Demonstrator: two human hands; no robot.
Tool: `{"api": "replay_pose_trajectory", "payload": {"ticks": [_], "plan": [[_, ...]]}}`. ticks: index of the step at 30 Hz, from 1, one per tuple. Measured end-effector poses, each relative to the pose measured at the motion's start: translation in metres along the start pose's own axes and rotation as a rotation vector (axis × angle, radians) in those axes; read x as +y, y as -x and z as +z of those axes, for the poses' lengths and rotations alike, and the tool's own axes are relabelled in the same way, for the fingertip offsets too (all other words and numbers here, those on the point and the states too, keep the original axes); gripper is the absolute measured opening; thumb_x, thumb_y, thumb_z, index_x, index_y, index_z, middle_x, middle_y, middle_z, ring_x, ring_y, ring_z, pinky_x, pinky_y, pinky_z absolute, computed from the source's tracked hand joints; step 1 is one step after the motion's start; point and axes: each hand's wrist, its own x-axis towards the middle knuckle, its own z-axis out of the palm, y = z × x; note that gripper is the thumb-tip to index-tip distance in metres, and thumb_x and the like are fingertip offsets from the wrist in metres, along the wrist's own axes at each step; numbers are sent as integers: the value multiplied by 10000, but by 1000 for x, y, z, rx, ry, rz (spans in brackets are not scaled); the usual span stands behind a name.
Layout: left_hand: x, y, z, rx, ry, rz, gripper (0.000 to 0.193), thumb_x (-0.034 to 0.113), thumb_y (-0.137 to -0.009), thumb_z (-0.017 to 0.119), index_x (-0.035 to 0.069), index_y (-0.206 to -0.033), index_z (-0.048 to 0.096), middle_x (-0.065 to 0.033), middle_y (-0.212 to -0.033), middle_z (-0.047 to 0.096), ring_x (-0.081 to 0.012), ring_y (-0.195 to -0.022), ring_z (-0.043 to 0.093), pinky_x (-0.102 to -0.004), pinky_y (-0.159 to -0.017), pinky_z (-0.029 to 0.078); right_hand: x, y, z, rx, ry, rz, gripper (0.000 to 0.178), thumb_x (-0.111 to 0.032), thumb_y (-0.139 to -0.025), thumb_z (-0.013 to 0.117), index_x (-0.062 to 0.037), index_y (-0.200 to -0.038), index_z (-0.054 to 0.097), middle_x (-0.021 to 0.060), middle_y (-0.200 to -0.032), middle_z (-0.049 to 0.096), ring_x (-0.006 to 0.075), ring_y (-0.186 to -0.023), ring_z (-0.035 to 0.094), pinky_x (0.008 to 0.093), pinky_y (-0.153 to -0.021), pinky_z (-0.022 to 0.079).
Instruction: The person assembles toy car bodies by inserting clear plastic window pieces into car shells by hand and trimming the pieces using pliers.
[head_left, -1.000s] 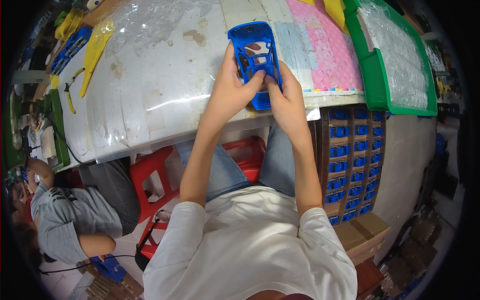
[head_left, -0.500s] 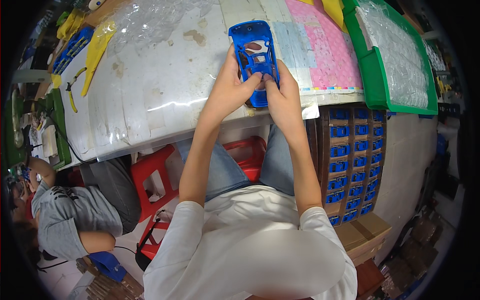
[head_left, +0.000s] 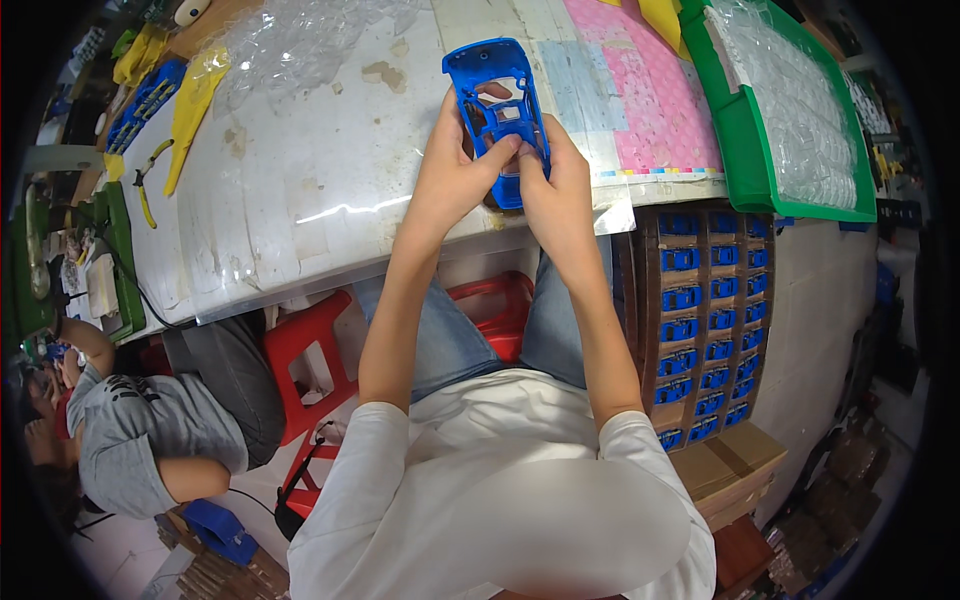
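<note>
At the far left, a seated co-worker in a grey shirt [head_left: 125, 430] was seen at the edge of the view, bent beside a green tray [head_left: 120, 250] of small items. Further along, yellow-handled pliers [head_left: 148, 180] and a yellow plastic strip [head_left: 192, 100] were laid on the white surface [head_left: 300, 200], with a blue part [head_left: 145, 95] beside them and crumpled clear plastic film [head_left: 300, 40] spread behind. Below the edge of the surface, a red plastic stool [head_left: 315, 350] was placed next to the person's knees.

Near the middle, a blue toy car body shell [head_left: 500, 110] was held up just above the front edge of the surface, its hollow underside turned toward the camera. The left hand [head_left: 450, 165] was wrapped around the shell's left side, fingers closed on it, with the thumb pressed into the open interior. The right hand [head_left: 555, 180] was clamped on the shell's lower right side, its fingers likewise closed on the plastic; a small piece may have been pinched there, though that could not be made out.

To the right, a pink patterned sheet [head_left: 650, 110] was laid flat, then a green tray [head_left: 730, 120] filled with clear plastic parts. Below it, a cardboard box [head_left: 700, 320] with rows of blue car bodies was stood on the floor.
</note>
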Motion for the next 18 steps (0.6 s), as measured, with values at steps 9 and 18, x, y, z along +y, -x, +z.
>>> {"api": "replay_pose_trajectory", "payload": {"ticks": [9,18], "plan": [[3,4,-3,-21,25,-49,418,-13,-776,576,37,-1160,419,-67,-1009,551,-113,-866,543,-247,-740,455,0,1,-1,19,28,-15,171,12,-804,414,44,-947,503,149,-650,568,195,-582,562,305,-553,431],[1,3,-2,21,-131,-65,319,-14,-773,504,-27,-1088,457,-86,-910,578,-108,-810,550,-252,-719,455,4,1,-2,-7,-6,2,148,3,-822,421,43,-943,497,127,-661,570,158,-591,558,279,-540,426]]}}
